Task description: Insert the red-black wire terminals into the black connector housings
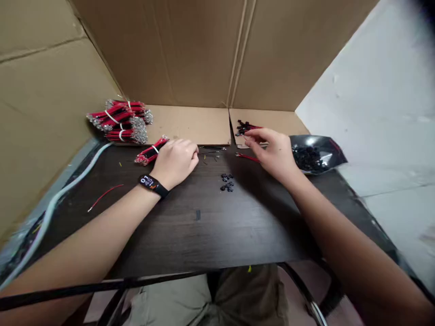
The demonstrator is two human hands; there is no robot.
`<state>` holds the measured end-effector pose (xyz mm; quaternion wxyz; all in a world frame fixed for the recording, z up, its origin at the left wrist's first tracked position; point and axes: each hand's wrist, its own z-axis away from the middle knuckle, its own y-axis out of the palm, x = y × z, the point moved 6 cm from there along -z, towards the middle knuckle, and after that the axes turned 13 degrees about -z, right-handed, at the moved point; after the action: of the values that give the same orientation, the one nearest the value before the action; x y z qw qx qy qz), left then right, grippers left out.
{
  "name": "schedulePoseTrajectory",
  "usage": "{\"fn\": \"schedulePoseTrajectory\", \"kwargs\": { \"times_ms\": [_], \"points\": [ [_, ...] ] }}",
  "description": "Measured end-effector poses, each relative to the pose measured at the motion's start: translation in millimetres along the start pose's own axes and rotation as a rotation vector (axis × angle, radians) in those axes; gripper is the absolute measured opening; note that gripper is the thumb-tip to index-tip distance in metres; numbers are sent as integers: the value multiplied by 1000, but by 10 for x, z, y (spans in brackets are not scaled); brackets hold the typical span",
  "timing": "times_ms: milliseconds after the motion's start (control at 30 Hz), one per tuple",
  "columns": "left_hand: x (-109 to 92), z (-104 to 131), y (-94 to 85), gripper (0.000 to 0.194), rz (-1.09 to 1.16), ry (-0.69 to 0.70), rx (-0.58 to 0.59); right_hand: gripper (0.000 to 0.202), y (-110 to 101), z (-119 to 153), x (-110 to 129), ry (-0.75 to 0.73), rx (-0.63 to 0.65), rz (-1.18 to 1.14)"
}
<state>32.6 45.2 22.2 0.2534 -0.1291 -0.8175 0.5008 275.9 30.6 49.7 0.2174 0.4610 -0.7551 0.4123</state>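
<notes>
My left hand rests on the dark table beside a white-tied bundle of red and black wires. Its fingers are curled under; whatever they hold, if anything, is hidden. Thin black wires lie just right of its knuckles. Over the right cardboard piece, my right hand has its thumb and index finger apart, close to a small pile of wires with black connectors. Red wires with metal ends lie under that hand. Small black connector housings sit between the hands.
Several tied wire bundles are stacked at the back left. A black bag of black housings stands right of my right hand. One loose red wire lies at left. Cardboard walls and a pale hose border the table.
</notes>
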Motion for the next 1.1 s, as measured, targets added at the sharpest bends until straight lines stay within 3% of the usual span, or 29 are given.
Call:
{"fn": "schedulePoseTrajectory", "kwargs": {
  "times_ms": [133,300,533,700,900,1100],
  "points": [
    [43,1,-8,25,58,-15,-41,14,100,-130,134,115,-9,-197],
    [5,28,11,28,76,98,-5,9,222,-64,154,200,-79,-411],
    [-8,9,22,26,-10,124,24,8,213,154,29,194,-19,-330],
    [-1,12,34,26,5,125,33,11,195,160,-24,225,-16,-317],
    [-28,4,24,27,144,161,-3,9,259,179,6,154,30,-248],
    [-81,-73,49,20,154,108,65,8,255,172,5,139,29,-210]
  ]
}}
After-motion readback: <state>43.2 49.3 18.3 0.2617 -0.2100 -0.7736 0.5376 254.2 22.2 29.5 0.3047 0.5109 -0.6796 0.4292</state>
